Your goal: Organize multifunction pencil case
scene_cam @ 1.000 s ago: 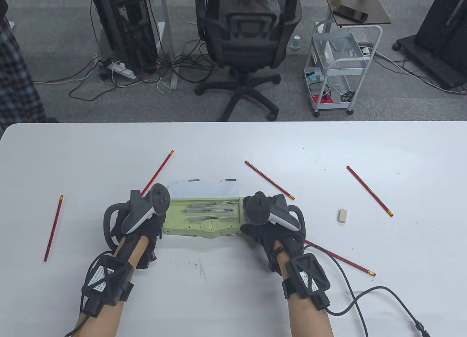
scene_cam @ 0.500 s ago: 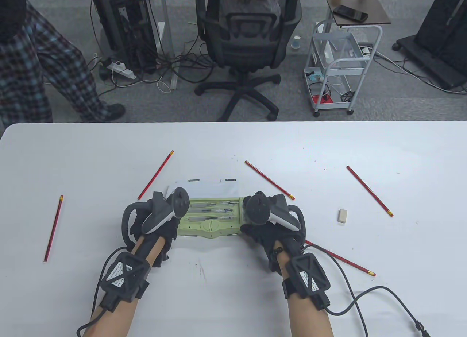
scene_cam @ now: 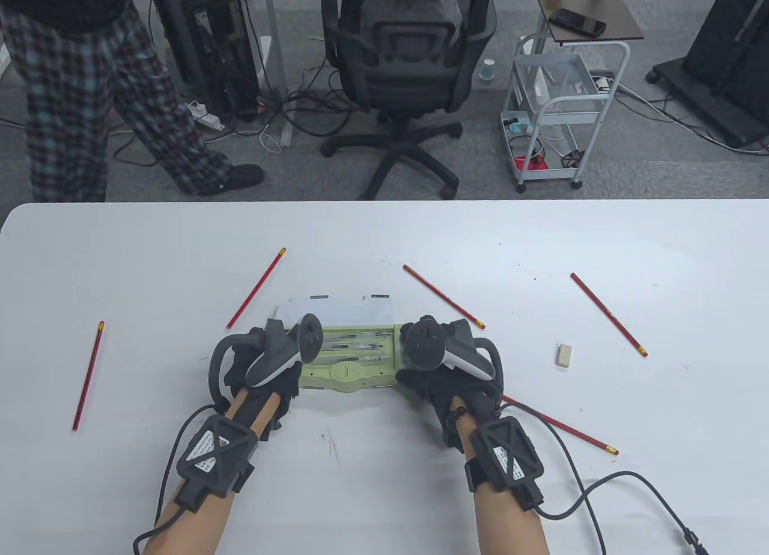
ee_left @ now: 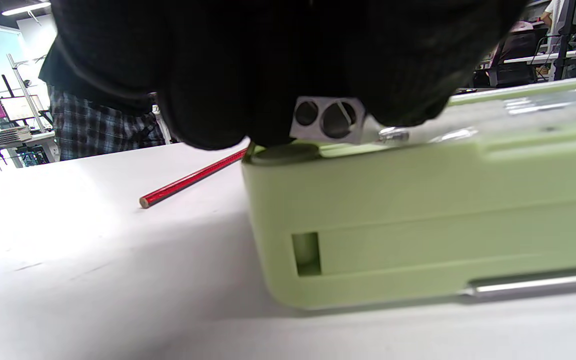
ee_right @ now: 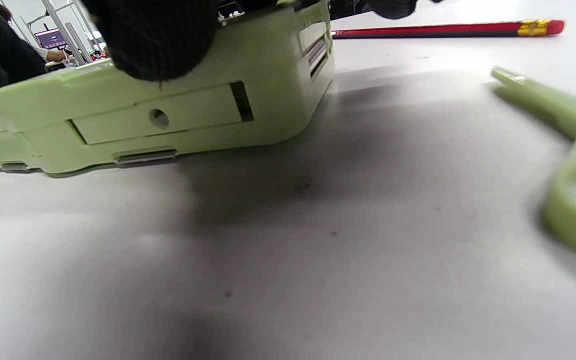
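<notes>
The green pencil case (scene_cam: 348, 369) lies open near the table's front, its white lid (scene_cam: 336, 307) folded back and pens (scene_cam: 354, 345) in its tray. My left hand (scene_cam: 273, 372) curls over the case's left end (ee_left: 418, 210); a small grey two-hole sharpener (ee_left: 328, 119) shows under its fingertips on the case's top edge. My right hand (scene_cam: 420, 378) grips the case's right end (ee_right: 168, 115), thumb (ee_right: 158, 40) on the front rim. Green scissors (ee_right: 568, 165) lie just right of the case, seen only in the right wrist view.
Several red pencils lie scattered: far left (scene_cam: 88, 375), behind the case (scene_cam: 256, 288) (scene_cam: 443, 295), right (scene_cam: 608, 313), and under my right wrist (scene_cam: 565, 426). A white eraser (scene_cam: 563, 355) sits to the right. A person in plaid trousers (scene_cam: 90, 80) walks beyond the far edge.
My left hand has slid right, from beside the case onto its left end. The right hand and case stayed put. The person in plaid walked in at the far left.
</notes>
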Available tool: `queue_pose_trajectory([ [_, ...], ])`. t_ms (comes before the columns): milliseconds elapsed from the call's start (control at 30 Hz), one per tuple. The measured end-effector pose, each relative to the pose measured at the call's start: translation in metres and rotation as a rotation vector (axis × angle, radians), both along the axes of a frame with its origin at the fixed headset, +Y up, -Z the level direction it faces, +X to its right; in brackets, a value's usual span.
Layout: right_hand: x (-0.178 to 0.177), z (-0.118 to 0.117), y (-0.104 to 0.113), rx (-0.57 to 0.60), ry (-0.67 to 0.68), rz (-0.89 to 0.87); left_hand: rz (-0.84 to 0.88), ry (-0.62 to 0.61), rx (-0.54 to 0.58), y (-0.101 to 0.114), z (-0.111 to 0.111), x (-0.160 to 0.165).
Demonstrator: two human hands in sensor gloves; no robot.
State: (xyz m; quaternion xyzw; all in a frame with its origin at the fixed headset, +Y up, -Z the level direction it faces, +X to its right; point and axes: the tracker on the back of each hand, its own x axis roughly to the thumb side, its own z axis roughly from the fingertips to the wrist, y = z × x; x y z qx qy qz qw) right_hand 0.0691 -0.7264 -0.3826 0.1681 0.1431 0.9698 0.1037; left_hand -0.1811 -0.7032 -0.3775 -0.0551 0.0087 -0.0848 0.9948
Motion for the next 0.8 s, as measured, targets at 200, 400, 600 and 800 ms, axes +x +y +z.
queue_pose_trajectory([
  [200,0.0,0.0,0.0,0.002,0.0,0.003,0.046,0.006,-0.001,0.001,-0.001,-0.004],
  [400,0.0,-0.001,0.001,0.012,0.005,0.005,0.138,0.063,0.047,0.009,-0.01,-0.023],
  [600,0.0,-0.001,0.001,0.021,0.007,-0.013,0.422,0.222,-0.034,0.01,-0.039,-0.056],
  [800,-0.001,-0.001,0.001,0.033,0.006,-0.008,0.393,0.284,-0.158,-0.001,-0.068,-0.064],
])
